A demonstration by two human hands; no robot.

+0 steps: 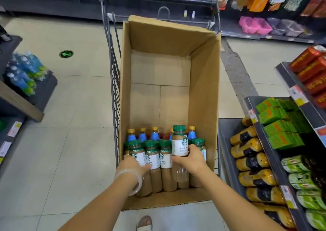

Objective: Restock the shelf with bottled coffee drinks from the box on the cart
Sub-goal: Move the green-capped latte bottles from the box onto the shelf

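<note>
Down in front of me, a big brown box [202, 89] is sitting in a grey wire cart [112, 82]. Most of the box is bare cardboard. At the near end, the coffee bottles [159, 158] with green caps are standing packed close together. Behind them, blue bottles with yellow caps [142, 135] are standing in a row.

I am seeing my right hand [191, 158] holding one coffee bottle [180, 142]. My fingers are curling round its middle, just under the white label, and the thumb is on the front. This bottle is sitting higher than the others, with its green cap poking up above them. It is staying upright.

My left hand [133, 165] is reaching to the bottles at the left side of the box. Its fingers are touching a bottle there, but I cannot tell if they are gripping it or just resting on it. A pale bangle [130, 181] is sitting on that wrist.

To the right, the shelf [227, 142] is standing just beside the cart. Yellow and black bottles [250, 162] are lying on it in a row, with green boxes [280, 123] one level up. My foot in a sandal [144, 222] is showing on the pale tiled floor [70, 142] just under the box
</note>
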